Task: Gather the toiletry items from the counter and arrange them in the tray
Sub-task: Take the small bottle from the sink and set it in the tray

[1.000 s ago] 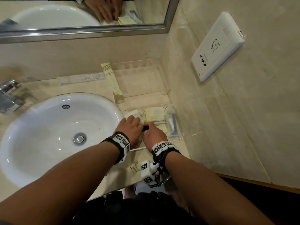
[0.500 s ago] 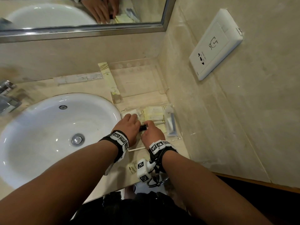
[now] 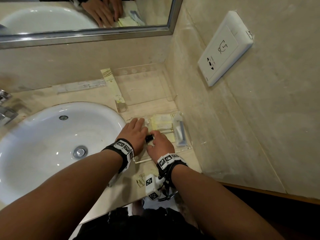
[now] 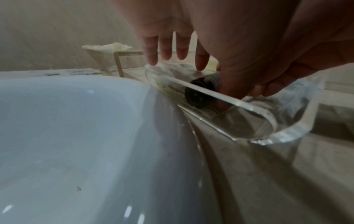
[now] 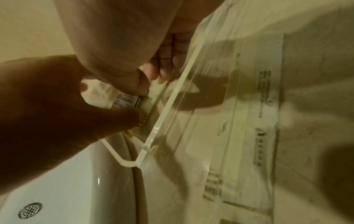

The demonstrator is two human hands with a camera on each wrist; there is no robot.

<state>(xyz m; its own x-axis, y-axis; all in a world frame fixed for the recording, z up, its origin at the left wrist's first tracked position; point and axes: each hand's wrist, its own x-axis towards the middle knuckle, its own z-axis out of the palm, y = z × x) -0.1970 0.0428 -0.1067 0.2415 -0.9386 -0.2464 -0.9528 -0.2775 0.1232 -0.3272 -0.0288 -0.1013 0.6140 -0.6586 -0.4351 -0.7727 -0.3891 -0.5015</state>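
In the tray: my right hand pinches the small black-capped bottle inside the clear acrylic tray.
Left hand: my fingers straight, resting beside it.
Packets: pale yellow sachets alongside.

Clear glossy acrylic tray, glazed white ceramic sink, matt beige stone counter.

A small black-capped bottle is laid flat in the clear acrylic tray, beside pale yellow sachets and a wrapped razor.
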